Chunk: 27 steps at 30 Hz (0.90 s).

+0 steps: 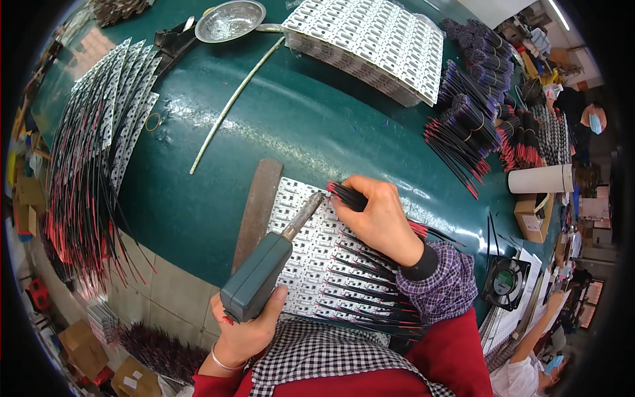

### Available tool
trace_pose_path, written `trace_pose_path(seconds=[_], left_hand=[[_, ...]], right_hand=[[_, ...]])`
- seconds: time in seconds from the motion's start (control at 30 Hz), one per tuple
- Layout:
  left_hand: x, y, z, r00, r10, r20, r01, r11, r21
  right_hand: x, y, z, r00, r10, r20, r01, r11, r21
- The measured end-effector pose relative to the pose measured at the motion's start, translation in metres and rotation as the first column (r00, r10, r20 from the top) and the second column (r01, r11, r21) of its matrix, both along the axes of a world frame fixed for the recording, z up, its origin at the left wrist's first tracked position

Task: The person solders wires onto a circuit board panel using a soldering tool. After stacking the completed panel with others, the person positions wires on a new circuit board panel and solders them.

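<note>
Above the table, the left fingers grasp a soldering iron, tip over a circuit-board panel. The right fingers pinch red-tipped black wires.

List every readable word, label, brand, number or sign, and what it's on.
No text is legible.
Cooling fan: hub label, too small.
Right-hand cardboard box: white label, too small.
Bottom-edge cardboard box: white labels, too blurred.
Circuit-board panel: any print, too small to tell.
Soldering iron: no lettering visible.
</note>
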<state>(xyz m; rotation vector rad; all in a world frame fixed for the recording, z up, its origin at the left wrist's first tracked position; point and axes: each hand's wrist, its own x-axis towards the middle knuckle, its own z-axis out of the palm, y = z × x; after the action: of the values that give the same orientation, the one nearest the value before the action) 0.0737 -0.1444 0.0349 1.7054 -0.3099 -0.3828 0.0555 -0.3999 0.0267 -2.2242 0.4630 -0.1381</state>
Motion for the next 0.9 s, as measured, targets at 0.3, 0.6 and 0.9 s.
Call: trace_pose_path(seconds=[0.3, 0.6, 0.9], left_hand=[[0.002, -0.001, 0.000, 1.000, -0.019, -0.009, 0.020, 0.998, 0.064], [-0.001, 0.007, -0.004, 0.995, 0.023, 0.097, -0.035, 0.992, 0.124], [0.000, 0.002, -0.003, 0.999, 0.016, 0.044, -0.018, 0.999, 0.047]], right_hand=[[0.002, -0.001, 0.004, 0.999, 0.003, -0.039, -0.003, 1.000, -0.016], [0.005, -0.004, 0.008, 0.995, -0.005, -0.097, 0.010, 0.999, 0.047], [0.012, -0.018, 0.007, 0.983, 0.044, -0.178, -0.005, 0.977, 0.213]])
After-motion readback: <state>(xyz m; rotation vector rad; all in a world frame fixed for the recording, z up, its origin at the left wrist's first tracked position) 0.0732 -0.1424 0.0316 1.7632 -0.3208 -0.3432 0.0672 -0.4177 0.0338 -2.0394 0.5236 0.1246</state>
